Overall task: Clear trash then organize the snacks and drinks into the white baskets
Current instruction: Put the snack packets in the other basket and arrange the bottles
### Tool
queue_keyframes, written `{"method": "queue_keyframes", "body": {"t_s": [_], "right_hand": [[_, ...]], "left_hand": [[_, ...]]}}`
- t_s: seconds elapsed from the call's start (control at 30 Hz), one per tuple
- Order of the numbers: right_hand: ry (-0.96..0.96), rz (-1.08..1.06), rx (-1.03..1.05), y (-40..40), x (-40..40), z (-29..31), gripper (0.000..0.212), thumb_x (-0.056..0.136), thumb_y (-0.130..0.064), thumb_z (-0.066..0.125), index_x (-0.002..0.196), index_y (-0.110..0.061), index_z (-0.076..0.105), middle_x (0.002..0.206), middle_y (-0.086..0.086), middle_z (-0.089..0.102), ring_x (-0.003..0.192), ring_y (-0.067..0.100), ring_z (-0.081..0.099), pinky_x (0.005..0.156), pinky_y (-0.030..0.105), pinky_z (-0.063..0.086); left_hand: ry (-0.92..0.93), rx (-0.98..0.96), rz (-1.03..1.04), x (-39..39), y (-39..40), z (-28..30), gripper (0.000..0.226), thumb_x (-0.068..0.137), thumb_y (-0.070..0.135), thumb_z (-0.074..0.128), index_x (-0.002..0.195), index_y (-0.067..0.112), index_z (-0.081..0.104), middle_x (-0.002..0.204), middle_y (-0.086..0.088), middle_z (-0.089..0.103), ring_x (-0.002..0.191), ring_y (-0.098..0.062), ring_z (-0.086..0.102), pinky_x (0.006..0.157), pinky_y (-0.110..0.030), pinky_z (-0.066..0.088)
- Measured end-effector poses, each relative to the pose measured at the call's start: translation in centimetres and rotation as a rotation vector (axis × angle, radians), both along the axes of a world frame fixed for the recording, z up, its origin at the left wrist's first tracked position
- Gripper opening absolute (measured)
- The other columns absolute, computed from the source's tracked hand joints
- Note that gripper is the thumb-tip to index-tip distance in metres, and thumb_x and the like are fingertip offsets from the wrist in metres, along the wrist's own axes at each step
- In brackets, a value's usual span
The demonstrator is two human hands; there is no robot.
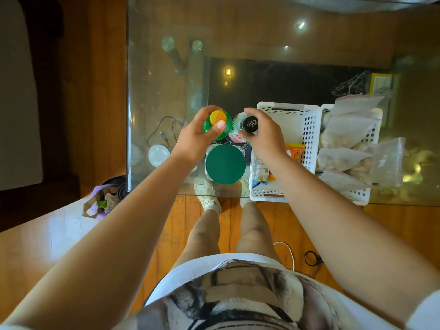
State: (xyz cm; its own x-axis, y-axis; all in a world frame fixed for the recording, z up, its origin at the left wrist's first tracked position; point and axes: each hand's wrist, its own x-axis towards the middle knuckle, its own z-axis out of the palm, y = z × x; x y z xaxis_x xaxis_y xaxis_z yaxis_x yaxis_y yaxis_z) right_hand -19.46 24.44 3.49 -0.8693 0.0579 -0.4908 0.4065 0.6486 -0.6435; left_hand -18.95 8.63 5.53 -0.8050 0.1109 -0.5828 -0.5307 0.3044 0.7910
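Standing on wood floor [71,234], hands grip a green bottle [220,129] and clear bottle [235,129] above the glass table [166,91].

The glass worktop [166,25] in front of me carries two white baskets side by side at its near edge: the nearer basket [309,129] holds snack packets, and the far basket [375,139] beside it is heaped with clear zip bags [345,139]. To their left stands a jar with a green lid [225,164], and further left lie a small white disc [158,154] and a thin black cable [164,134]. Under the glass I see the wooden floor [95,91].
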Motion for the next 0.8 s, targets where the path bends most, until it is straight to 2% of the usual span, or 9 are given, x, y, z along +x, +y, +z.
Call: {"method": "queue_keyframes", "body": {"t_s": [0.1,0.17,0.23,0.33,0.43,0.53,0.6,0.67,0.8], "right_hand": [[-0.029,-0.001,-0.02,0.2,0.0,-0.2,0.061,0.081,-0.018,0.069,0.136,-0.019,0.043,0.143,0.003,0.045,0.133,0.023,0.041,0.107,0.037,0.037],[-0.079,-0.028,-0.063,0.3,0.2,-0.3,0.08,0.078,-0.021,0.072,0.144,-0.021,0.028,0.151,0.002,0.033,0.139,0.021,0.03,0.11,0.039,0.03],[-0.096,-0.13,-0.12,0.5,0.8,-0.5,0.089,0.076,-0.021,0.074,0.147,-0.022,0.019,0.154,0.001,0.026,0.141,0.019,0.025,0.112,0.038,0.027],[-0.133,-0.303,-0.194,0.9,2.5,-0.7,0.077,0.078,-0.014,0.071,0.142,-0.018,0.029,0.135,-0.002,0.043,0.131,0.021,0.039,0.104,0.034,0.037],[-0.218,-0.35,-0.255,0.7,4.6,-1.0,0.066,0.079,-0.011,0.068,0.136,-0.017,0.037,0.107,-0.018,0.048,0.118,0.022,0.052,0.089,0.029,0.042],[-0.259,-0.374,-0.306,0.6,5.6,-1.4,0.077,0.08,-0.013,0.068,0.144,-0.021,0.025,0.141,-0.001,0.043,0.124,0.019,0.048,0.095,0.028,0.043],[-0.158,-0.328,-0.286,0.6,5.2,-1.1,0.08,0.08,-0.013,0.068,0.145,-0.023,0.023,0.149,0.002,0.034,0.132,0.017,0.04,0.105,0.034,0.04],[-0.04,-0.268,-0.232,0.5,4.0,-0.4,0.077,0.08,-0.014,0.068,0.144,-0.024,0.026,0.149,0.001,0.033,0.136,0.018,0.035,0.107,0.042,0.04],[0.091,-0.084,-0.095,0.5,1.4,0.9,0.053,0.081,-0.015,0.067,0.131,-0.021,0.049,0.137,0.005,0.049,0.129,0.019,0.043,0.103,0.036,0.043]], "left_hand": [[-0.031,0.025,0.008,0.1,0.1,-0.1,0.038,0.092,0.027,0.054,0.129,0.019,0.045,0.123,-0.007,0.052,0.117,-0.027,0.051,0.104,-0.044,0.043],[-0.013,0.1,0.033,0.4,-0.2,-0.4,0.055,0.09,0.022,0.058,0.139,0.022,0.035,0.142,-0.008,0.04,0.129,-0.019,0.041,0.108,-0.034,0.039],[0.017,0.153,0.074,1.0,-0.7,-0.8,0.086,0.082,0.012,0.067,0.148,0.027,0.014,0.157,-0.001,0.014,0.139,-0.011,0.019,0.109,-0.022,0.029],[-0.099,0.026,0.14,2.5,-0.9,-2.4,0.112,0.072,0.009,0.077,0.149,0.029,-0.002,0.16,0.001,0.001,0.145,-0.018,0.006,0.113,-0.033,0.016],[-0.374,-0.135,0.112,4.3,-0.1,-4.5,0.097,0.074,0.012,0.076,0.149,0.017,0.015,0.152,-0.008,0.03,0.138,-0.028,0.031,0.109,-0.039,0.034],[-0.499,-0.046,0.13,5.6,0.6,-5.6,0.059,0.081,0.01,0.07,0.134,0.013,0.044,0.128,-0.01,0.057,0.12,-0.032,0.053,0.084,-0.035,0.048],[-0.534,0.027,0.206,5.6,0.9,-5.8,0.05,0.083,0.007,0.067,0.128,0.016,0.049,0.123,-0.01,0.06,0.113,-0.03,0.057,0.078,-0.035,0.051],[-0.547,0.039,0.229,5.4,1.2,-5.9,0.051,0.083,0.006,0.067,0.129,0.017,0.048,0.125,-0.011,0.058,0.111,-0.029,0.057,0.085,-0.041,0.054],[-0.56,0.037,0.269,5.0,1.8,-6.1,0.051,0.084,0.006,0.066,0.129,0.017,0.046,0.118,-0.006,0.055,0.11,-0.027,0.054,0.087,-0.042,0.053]]}}
